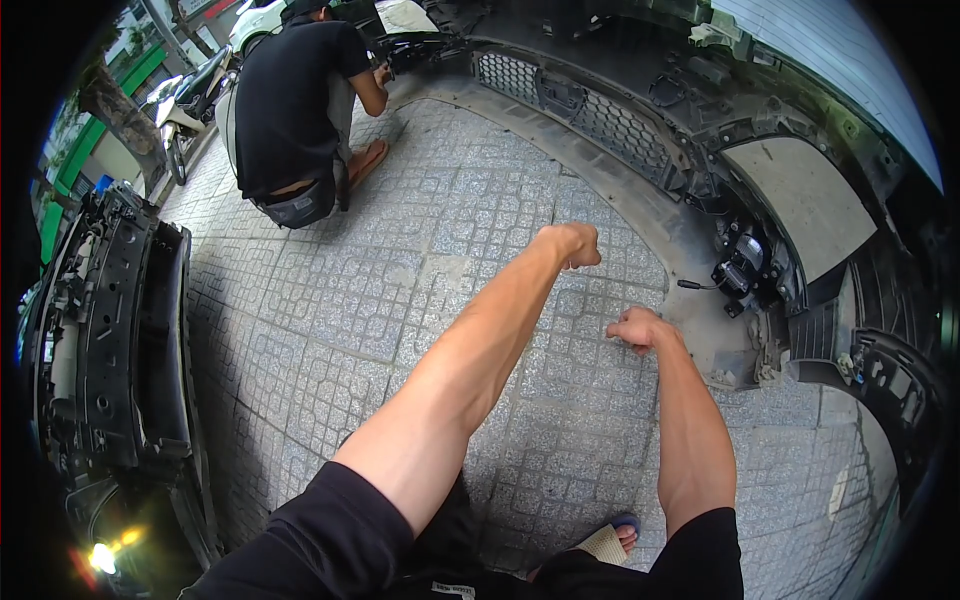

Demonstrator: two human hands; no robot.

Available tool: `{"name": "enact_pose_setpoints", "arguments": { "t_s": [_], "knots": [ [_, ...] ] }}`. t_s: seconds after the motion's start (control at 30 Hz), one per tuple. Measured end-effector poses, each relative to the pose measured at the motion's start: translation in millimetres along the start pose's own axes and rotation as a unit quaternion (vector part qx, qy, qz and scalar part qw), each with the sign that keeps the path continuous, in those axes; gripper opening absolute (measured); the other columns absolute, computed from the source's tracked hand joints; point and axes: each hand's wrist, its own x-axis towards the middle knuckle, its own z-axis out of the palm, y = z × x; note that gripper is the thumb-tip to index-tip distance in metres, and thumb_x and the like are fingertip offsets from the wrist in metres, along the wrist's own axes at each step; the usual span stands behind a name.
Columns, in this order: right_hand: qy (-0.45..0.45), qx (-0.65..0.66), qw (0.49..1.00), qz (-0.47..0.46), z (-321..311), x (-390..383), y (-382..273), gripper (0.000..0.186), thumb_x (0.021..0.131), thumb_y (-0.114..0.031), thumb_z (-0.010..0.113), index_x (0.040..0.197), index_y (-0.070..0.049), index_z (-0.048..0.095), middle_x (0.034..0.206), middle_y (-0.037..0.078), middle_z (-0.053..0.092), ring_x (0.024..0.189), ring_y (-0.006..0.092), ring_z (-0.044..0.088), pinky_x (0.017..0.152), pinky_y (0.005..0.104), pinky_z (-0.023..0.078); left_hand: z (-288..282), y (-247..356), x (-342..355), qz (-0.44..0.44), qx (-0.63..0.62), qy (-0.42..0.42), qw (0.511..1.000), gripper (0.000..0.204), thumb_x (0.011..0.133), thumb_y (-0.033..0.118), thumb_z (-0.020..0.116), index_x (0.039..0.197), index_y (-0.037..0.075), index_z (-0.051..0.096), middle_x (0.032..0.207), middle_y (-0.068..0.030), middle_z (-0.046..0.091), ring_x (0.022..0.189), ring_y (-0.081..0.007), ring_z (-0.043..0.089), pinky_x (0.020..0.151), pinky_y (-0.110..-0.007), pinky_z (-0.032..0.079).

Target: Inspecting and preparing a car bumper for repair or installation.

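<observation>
Speckled grey paving [330, 290], grooved in small squares, underlies a dark, curved plastic bumper [668, 215] arcing from twelve towards four o'clock, with honeycomb mesh [625, 132] and a dusty lip. Near that lip, the left hand [574, 245] at two o'clock is curled and the right hand [640, 330] at three has bent fingers; I cannot tell whether either grips anything. Open paving stretches to a hard-edged black frame [110, 330] at nine, with a crouching person [290, 110] near eleven
</observation>
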Motion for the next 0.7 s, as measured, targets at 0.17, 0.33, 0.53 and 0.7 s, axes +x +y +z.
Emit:
{"name": "enact_pose_setpoints", "arguments": {
  "t_s": [0.17,0.33,0.53,0.7],
  "knots": [
    [-0.005,0.005,1.0,0.004,0,-2,-1,0.04,0.081,-0.037,0.068,0.093,0.0,0.064,0.069,0.005,0.054,0.055,0.0158,0.054,0.053,0.0331,0.05,-3,0,-3,0.001,0.015,-0.015,1.0,0.042,0.088,0.03,0.053,0.118,0.005,0.066,0.103,-0.0127,0.072,0.089,-0.025,0.07,0.071,-0.041,0.057],
    [-0.009,0.012,1.0,0.004,-2,-3,-3,0.041,0.081,-0.038,0.069,0.094,0.001,0.065,0.072,0.005,0.056,0.056,0.016,0.055,0.054,0.0333,0.051,-7,2,-10,-0.004,0.021,-0.012,1.0,0.041,0.087,0.032,0.053,0.114,0.004,0.067,0.099,-0.0117,0.072,0.087,-0.0248,0.07,0.072,-0.04,0.057],
    [-0.013,-0.014,1.0,0.016,-2,-1,-4,0.046,0.081,-0.039,0.069,0.102,0.002,0.066,0.083,0.008,0.062,0.062,0.0178,0.059,0.058,0.0333,0.055,-8,3,-18,0.005,0.011,-0.006,1.0,0.041,0.087,0.032,0.054,0.114,0.005,0.067,0.1,-0.0115,0.072,0.09,-0.0253,0.069,0.073,-0.04,0.056],
    [-0.007,-0.009,1.0,0.022,-4,-11,5,0.047,0.081,-0.039,0.069,0.103,0.002,0.066,0.089,0.01,0.064,0.066,0.0187,0.062,0.06,0.0331,0.056,-4,20,-17,0.005,0.02,-0.008,1.0,0.041,0.087,0.032,0.054,0.115,0.005,0.067,0.1,-0.0114,0.072,0.091,-0.0252,0.069,0.074,-0.04,0.056]
  ]
}}
